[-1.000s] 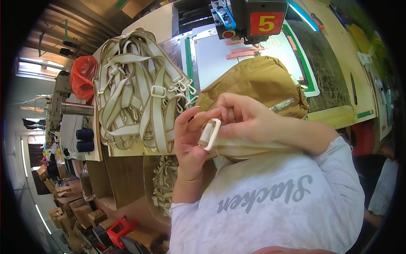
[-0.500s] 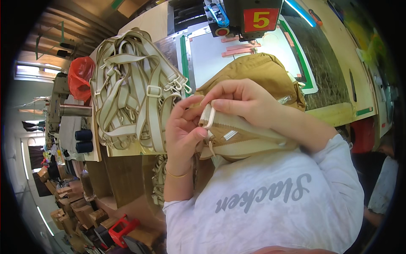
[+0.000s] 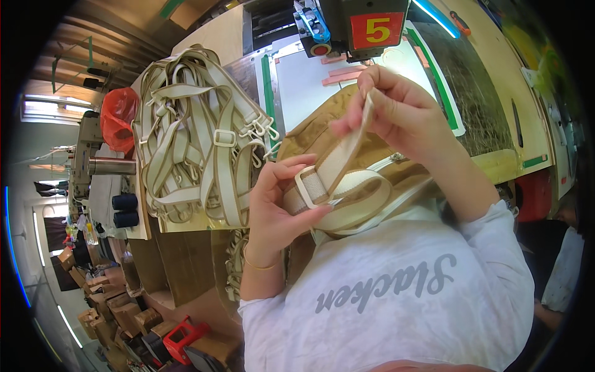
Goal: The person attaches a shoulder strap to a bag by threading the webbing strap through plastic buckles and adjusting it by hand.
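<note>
I take the pale wooden worktable (image 3: 496, 167) as the landmark. At its far edge stands a dark sewing machine head (image 3: 347, 25) carrying a red square plate. On the table's left part lies a large heap of beige webbing straps with metal clips and buckles (image 3: 198, 142); left of that heap, off the table edge, I see a red plastic bag (image 3: 118, 118). At the table's near edge, against my chest, sits a tan fabric bag (image 3: 322, 133); I cannot tell what is inside it.

In front of this bag I hold a cream webbing strap (image 3: 353, 198) that loops back on itself. My left hand (image 3: 276, 204) pinches a cream rectangular plastic slide buckle (image 3: 310, 186) on the strap, thumb below and fingers curled over it. My right hand (image 3: 403, 115), nearer the machine, has thumb and fingers closed on the strap's free end, drawn up from the buckle.

Below the table's left side, cardboard boxes (image 3: 124, 310) stand on the floor; their contents are too small to tell.
</note>
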{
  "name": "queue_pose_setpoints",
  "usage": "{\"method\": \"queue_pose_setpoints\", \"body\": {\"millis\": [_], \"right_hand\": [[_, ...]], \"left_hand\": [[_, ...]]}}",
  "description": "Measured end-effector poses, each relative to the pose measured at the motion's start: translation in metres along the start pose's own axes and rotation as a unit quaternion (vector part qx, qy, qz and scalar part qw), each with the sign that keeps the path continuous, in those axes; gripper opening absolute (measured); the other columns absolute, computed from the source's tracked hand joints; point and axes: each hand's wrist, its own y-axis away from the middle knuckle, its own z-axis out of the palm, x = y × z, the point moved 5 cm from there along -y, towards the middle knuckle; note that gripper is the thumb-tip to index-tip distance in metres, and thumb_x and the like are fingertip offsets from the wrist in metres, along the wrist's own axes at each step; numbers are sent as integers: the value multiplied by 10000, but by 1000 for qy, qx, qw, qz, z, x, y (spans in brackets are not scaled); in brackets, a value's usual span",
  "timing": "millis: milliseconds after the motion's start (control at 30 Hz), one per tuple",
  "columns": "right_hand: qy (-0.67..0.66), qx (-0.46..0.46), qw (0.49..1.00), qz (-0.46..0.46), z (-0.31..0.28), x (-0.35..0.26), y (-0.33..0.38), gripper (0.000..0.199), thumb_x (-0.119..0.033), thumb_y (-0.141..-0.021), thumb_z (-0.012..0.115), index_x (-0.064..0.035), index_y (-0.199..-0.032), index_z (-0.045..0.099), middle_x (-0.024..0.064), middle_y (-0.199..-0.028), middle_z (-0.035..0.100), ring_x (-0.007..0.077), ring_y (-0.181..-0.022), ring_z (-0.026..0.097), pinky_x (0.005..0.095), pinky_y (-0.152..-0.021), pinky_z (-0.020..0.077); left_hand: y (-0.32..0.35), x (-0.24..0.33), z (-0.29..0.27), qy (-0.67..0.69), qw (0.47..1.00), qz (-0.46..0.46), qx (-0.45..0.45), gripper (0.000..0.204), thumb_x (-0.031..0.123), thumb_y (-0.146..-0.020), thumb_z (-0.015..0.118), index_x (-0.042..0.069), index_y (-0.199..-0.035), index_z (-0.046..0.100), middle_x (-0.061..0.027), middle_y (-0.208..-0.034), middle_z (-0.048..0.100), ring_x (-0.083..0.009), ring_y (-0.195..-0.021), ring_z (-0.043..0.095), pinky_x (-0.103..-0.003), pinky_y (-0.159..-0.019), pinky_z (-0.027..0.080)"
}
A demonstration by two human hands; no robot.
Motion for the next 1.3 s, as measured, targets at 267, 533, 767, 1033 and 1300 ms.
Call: {"method": "queue_pose_setpoints", "body": {"millis": [267, 533, 767, 1033, 1300], "right_hand": [[482, -63, 874, -25, 36, 13, 17, 154, 0, -804, 560, -26, -957, 559, 49, -785, 567, 104, -713, 536, 238, -613, 423], [438, -33, 896, 55, 39, 29, 26, 216, -19, -797, 573, -16, -1011, 545, 63, -757, 610, 113, -608, 531, 250, -576, 430], [372, -85, 900, 210, 28, 29, 23, 221, -51, -753, 663, 4, -949, 576, 0, -663, 569, 37, -585, 483, 203, -529, 378], [403, -97, 910, 30, 40, 28, 32, 371, -168, -623, 792, -44, -902, 581, 40, -797, 562, 111, -704, 528, 264, -626, 425], [621, -73, 777, -71, 34, 11, 42, 463, -165, -553, 789, -63, -943, 561, 99, -940, 519, 261, -894, 514, 325, -747, 431]], "left_hand": [[3, 5, 13, -116, 991, 29, -54, 549, 8, -609, 770, -6, -1065, 464, -111, -1054, 552, -142, -986, 538, -264, -840, 442], [7, 10, 19, -96, 991, 70, 54, 424, 86, -608, 808, 25, -887, 495, -83, -895, 599, -115, -794, 571, -242, -731, 468], [9, 8, 21, -176, 980, 77, -53, 304, 76, -568, 820, 35, -704, 551, -62, -848, 599, -125, -731, 549, -235, -693, 434], [10, -5, 16, 102, 989, -85, -72, 127, 23, -696, 699, 8, -735, 579, -128, -1125, 495, -166, -984, 490, -278, -863, 369], [38, 47, -32, 68, 996, -35, 36, 101, 36, -682, 582, -1, -671, 489, -204, -1016, 487, -217, -940, 470, -295, -850, 357]]}}
